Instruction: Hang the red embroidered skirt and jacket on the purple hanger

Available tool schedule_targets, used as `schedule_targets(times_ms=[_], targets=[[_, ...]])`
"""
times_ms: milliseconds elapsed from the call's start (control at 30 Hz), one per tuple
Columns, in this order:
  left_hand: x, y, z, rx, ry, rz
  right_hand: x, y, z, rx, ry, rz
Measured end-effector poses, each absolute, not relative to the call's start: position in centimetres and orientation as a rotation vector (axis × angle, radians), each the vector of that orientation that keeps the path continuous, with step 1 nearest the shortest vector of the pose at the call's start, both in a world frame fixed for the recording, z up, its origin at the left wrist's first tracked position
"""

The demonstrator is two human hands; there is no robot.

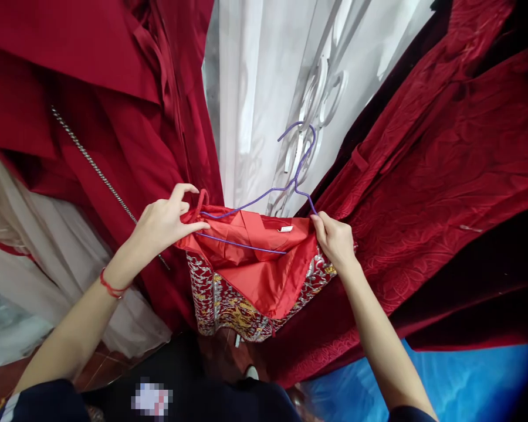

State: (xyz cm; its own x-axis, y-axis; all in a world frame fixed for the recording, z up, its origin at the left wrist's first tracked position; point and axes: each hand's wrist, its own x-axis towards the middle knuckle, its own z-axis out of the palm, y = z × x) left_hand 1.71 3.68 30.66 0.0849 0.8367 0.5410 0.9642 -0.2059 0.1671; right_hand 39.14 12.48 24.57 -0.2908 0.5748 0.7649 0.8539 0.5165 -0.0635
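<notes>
I am pinching the nine o'clock end of the red skirt (264, 278) with the fingers of my left hand (162, 225). My right hand (334, 240) is clenching its three o'clock end together with the purple hanger (297, 176), whose hook is pointing to twelve o'clock.

Dark red robes (92, 117) hang left, patterned crimson ones (444, 176) right, white drapes (255, 88) between; a silver chain (92, 164) crosses the left robes, blue sheeting (466, 375) below.

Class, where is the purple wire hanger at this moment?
Centre of the head view: the purple hanger lies across the open top of the red garment, between the left hand and right hand, its hook pointing up against the white curtain.
</notes>
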Motion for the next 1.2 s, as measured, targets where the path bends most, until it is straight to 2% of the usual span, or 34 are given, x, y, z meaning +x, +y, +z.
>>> schedule_targets(times_ms=[233, 300, 400, 467, 600, 700, 933, 1200], targets=[[-2.3, 4.4, 28.3, -2.165, -2.136, -0.68, 39.0, 11.4, 25.7, -1.221, -2.006, -0.866], [-2.2, 5.2, 26.8, -2.222, -2.225, -0.917, 39.2, 11.2, 25.9, -1.221, -2.022, -0.91], [-1.1, 6.0, 24.8, -2.353, -2.295, -1.518, 39.6, 10.9, 26.4, -1.216, -2.062, -0.96], [-0.5, 6.2, 24.2, -2.248, -2.307, -1.695, 39.8, 10.7, 26.6, -1.212, -2.079, -0.995], [0.5, 6.6, 24.6, -1.892, -2.16, -1.545, 39.7, 10.2, 26.9, -1.226, -2.09, -1.005], [1.8, 6.8, 25.9, -1.835, -2.04, -1.524, 39.3, 9.7, 26.8, -1.251, -2.092, -0.963], [6.8, 5.5, 28.0, -2.01, -1.803, -1.499, 38.4, 8.3, 26.7, -1.239, -2.071, -0.996], [11.6, 3.4, 26.3, -2.298, -1.664, -1.473, 38.4, 7.2, 27.3, -1.336, -2.009, -0.949]])
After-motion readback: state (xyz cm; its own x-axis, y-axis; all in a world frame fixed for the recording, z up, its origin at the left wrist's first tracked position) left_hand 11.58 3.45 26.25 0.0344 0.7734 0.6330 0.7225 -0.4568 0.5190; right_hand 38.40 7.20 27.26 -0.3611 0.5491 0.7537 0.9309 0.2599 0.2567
